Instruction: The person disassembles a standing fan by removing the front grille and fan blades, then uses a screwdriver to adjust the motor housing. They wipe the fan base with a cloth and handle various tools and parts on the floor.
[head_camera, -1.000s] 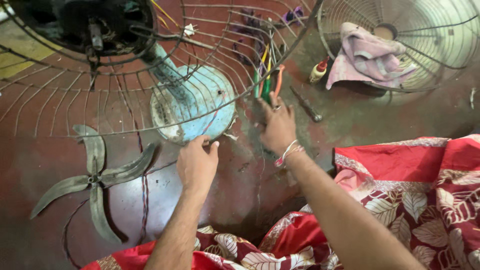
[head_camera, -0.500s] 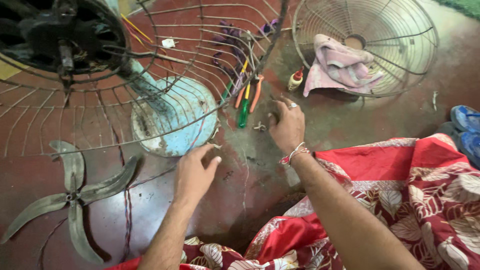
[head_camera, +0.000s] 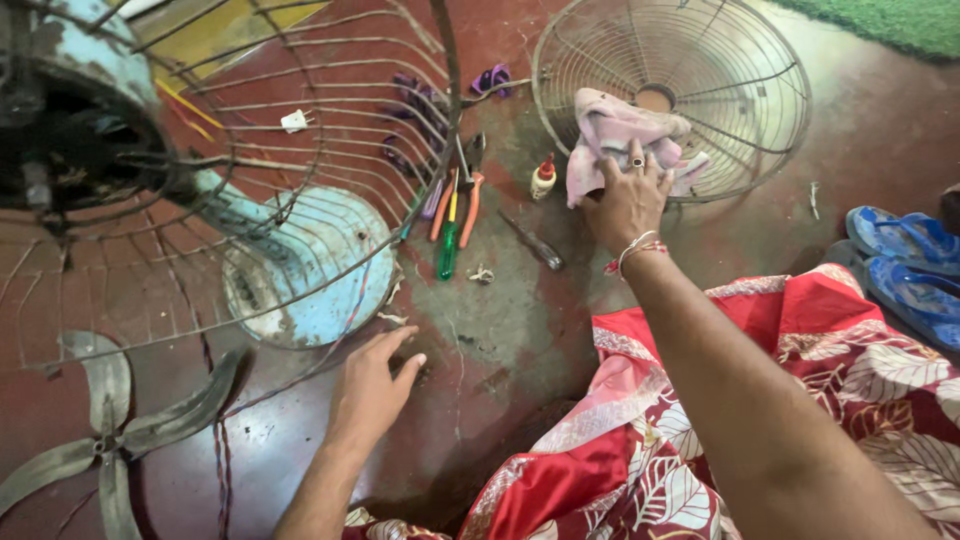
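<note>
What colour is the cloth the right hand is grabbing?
Pale pink, a bit grubby. The cloth lies on the detached fan guard, under the right hand; head view.

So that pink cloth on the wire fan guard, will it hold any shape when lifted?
Probably not. The pink cloth lies crumpled in folds on the fan guard, so it looks floppy and light. Under the right hand, it would likely just bunch and droop, and might snag on the wires.
</note>
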